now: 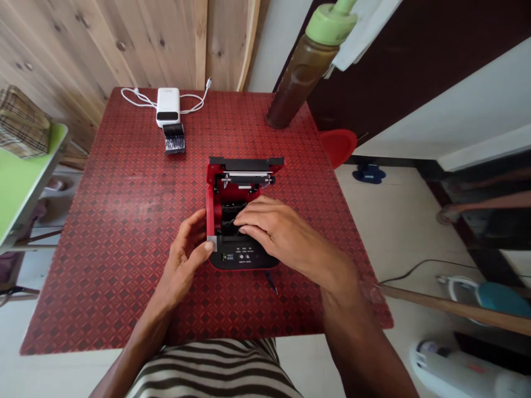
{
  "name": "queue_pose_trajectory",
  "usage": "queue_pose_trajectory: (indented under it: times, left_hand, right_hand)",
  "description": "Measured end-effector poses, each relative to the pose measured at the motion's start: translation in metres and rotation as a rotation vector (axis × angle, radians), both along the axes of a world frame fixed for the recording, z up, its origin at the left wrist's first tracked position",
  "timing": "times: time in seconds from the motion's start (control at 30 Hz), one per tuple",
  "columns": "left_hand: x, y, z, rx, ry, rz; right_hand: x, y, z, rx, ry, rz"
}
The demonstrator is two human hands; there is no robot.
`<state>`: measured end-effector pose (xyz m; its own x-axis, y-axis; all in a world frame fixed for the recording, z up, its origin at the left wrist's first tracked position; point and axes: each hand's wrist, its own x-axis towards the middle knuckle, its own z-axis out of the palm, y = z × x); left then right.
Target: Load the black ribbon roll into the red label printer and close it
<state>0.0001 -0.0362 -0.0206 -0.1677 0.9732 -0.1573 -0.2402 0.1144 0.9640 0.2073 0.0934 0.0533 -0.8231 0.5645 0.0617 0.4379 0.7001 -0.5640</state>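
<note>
A small red and black label printer [244,254] sits on the table with its lid [246,165] raised at the back, baring a dark inner bay. My left hand [182,257] holds the printer's left side, thumb on the grey front corner and fingers along the red wall. Over the bay, my right hand [277,226] reaches in with thumb and fingers pinched together. A thin dark piece seems to be at those fingertips, but I cannot make out what it is. The palm covers the printer's right side. A slim dark pointed object [271,282] pokes out near the front edge.
The table [124,249] has a red patterned top. Toward its back stand a white power bank [168,105] with a cable, a black curled strip [174,139] and a tall brown bottle [298,77] with a green cap. A red stool [338,146] is beyond the right edge.
</note>
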Motion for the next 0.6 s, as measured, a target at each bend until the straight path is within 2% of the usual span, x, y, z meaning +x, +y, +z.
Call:
queue_pose_trajectory:
  times: [0.13, 0.27, 0.33, 0.43, 0.6]
  left_hand:
    - [0.0, -0.002, 0.0, -0.016, -0.007, -0.003]
    - [-0.007, -0.002, 0.003, -0.033, 0.046, -0.003]
    - [-0.015, 0.004, 0.009, -0.004, 0.099, 0.034]
    - [-0.027, 0.031, 0.028, 0.116, 0.202, 0.13]
    - [-0.027, 0.104, 0.06, 0.225, 0.161, 0.219]
  right_hand:
    - [-0.003, 0.002, -0.001, 0.031, 0.026, 0.005]
    - [0.003, -0.003, 0.001, 0.092, 0.186, -0.042]
    - [0.007, -0.009, 0.001, 0.154, 0.267, -0.083]
    - [0.012, -0.024, 0.0, 0.27, 0.341, -0.161]
    - [0.014, -0.051, -0.008, 0.359, 0.358, -0.273]
